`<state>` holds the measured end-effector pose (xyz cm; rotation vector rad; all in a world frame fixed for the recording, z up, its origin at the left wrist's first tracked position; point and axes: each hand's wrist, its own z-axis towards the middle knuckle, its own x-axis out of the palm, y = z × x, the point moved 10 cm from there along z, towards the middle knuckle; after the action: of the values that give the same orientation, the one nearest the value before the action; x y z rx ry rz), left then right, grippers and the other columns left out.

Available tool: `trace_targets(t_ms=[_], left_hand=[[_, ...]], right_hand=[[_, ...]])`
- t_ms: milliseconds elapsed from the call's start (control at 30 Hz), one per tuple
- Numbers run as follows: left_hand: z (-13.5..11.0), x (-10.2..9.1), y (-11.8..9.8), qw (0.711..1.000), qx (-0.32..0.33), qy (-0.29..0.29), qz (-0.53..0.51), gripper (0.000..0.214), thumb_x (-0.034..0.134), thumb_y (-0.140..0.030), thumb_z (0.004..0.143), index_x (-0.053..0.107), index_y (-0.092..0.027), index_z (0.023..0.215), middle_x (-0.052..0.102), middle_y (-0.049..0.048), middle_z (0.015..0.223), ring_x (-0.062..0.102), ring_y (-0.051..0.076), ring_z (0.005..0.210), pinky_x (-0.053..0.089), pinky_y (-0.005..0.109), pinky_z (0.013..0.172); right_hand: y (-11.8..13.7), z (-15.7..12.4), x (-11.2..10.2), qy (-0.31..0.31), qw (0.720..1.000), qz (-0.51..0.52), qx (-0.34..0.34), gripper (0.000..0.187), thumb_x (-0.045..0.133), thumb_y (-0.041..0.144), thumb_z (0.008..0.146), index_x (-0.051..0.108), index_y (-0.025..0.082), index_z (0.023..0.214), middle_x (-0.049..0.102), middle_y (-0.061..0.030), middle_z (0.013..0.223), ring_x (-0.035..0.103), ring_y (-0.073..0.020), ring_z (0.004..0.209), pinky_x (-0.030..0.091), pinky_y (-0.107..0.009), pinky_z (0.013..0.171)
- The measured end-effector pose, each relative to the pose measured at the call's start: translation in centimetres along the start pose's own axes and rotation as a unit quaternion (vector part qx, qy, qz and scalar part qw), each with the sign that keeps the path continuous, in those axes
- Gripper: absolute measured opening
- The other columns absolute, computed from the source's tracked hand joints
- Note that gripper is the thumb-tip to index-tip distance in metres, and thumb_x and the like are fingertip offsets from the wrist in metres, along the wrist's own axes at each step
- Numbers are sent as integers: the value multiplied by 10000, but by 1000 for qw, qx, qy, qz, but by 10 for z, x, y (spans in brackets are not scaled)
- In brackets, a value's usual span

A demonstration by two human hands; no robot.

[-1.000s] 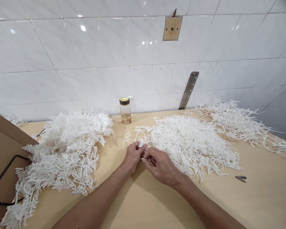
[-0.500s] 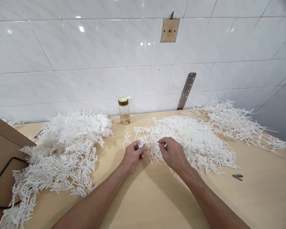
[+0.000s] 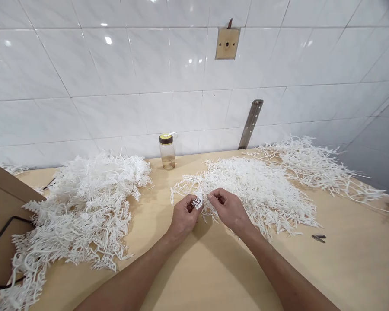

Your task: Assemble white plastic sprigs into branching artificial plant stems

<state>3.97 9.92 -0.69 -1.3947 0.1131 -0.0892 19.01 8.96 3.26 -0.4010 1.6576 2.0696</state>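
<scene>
My left hand [image 3: 184,215] is closed in a pinch on a small bundle of white plastic pieces [image 3: 197,201]. My right hand [image 3: 229,210] is closed beside it, its fingertips pinching at the near edge of the middle pile of white plastic sprigs [image 3: 256,192]. Both hands hover just above the wooden table [image 3: 214,268], a few centimetres apart.
A big heap of white plastic sprigs [image 3: 81,207] lies at the left, another spread [image 3: 314,166] at the back right. A small jar with a dark lid [image 3: 167,151] stands by the tiled wall. A small dark metal tool [image 3: 319,237] lies at the right. Cardboard [image 3: 3,216] sits at far left.
My right hand left the left hand, reached to the middle pile, then came back toward the left hand. The left hand kept its bundle and rose slightly.
</scene>
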Motion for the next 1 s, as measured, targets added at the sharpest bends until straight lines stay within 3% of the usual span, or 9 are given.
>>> trace_targets(t_ms=[100,267,467,633,800,1000], left_hand=[[-3,-7,-9,998,27,-35,37,174,653,-338,803,607,-170,800,540,-28,667,457,98,580,364,218,560],[-7,-15,-19,991,47,-70,108,85,573,-248,841,627,-184,855,550,-27,644,465,118,574,371,238,577],[-19,7,-38,961,185,-12,204,232,449,-96,864,627,-180,988,627,80,926,589,200,861,458,304,760],[-27,26,-39,944,222,48,237,396,438,-19,820,574,-173,1159,595,113,1026,589,219,904,475,321,753],[-22,16,-32,969,170,25,180,356,494,-24,784,626,-186,1072,607,82,953,582,183,770,463,302,698],[-11,13,-2,999,-41,28,-16,109,608,-160,749,621,-172,856,635,53,879,569,122,540,424,271,524]], right_hand=[[4,-4,8,15,999,44,-7,284,550,446,874,635,191,782,634,-6,677,555,-148,609,422,-266,569],[7,-12,29,76,992,98,-7,311,556,476,885,645,192,973,684,-31,794,568,-136,563,453,-268,525],[3,-11,28,62,992,108,15,399,572,549,863,614,186,1023,677,-45,817,555,-129,505,462,-271,457],[-10,-8,21,29,992,113,51,343,612,523,836,611,195,933,666,-41,778,542,-127,471,464,-265,407],[-12,-5,16,11,989,140,48,340,637,517,812,630,201,939,653,-35,780,529,-126,482,469,-254,379],[-1,-6,5,-6,992,122,24,341,628,506,834,659,202,986,603,6,653,502,-111,449,457,-239,411]])
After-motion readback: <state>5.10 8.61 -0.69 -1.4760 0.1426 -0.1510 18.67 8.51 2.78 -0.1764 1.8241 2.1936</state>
